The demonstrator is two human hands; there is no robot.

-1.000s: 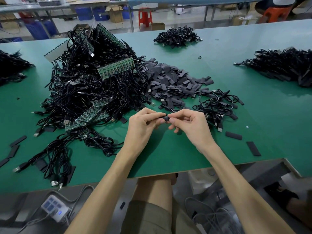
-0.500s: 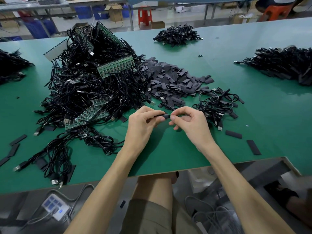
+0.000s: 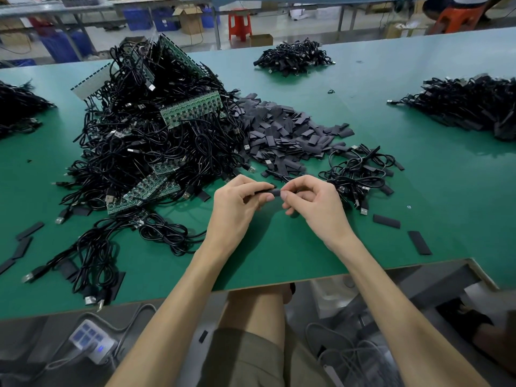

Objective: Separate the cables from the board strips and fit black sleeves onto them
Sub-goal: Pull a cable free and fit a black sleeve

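Above the green table (image 3: 279, 255), my left hand (image 3: 237, 208) pinches a thin black cable end. My right hand (image 3: 315, 205) pinches a short black sleeve (image 3: 275, 193) at that cable's tip, between the two hands. Behind my left hand rises a big tangle of black cables (image 3: 145, 141) mixed with green board strips (image 3: 192, 108). A heap of flat black sleeves (image 3: 282, 132) lies beyond my hands. To the right of my right hand lies a small bundle of cables (image 3: 360, 174).
Loose sleeves (image 3: 386, 221) lie near the table's right front edge and at the far left (image 3: 22, 241). Other cable piles sit at the far back (image 3: 293, 57), right (image 3: 469, 104) and left (image 3: 16, 107). A power strip (image 3: 89, 340) lies on the floor below.
My hands stay almost in place, working the sleeve and cable tip between the fingertips. The view has shifted slightly.
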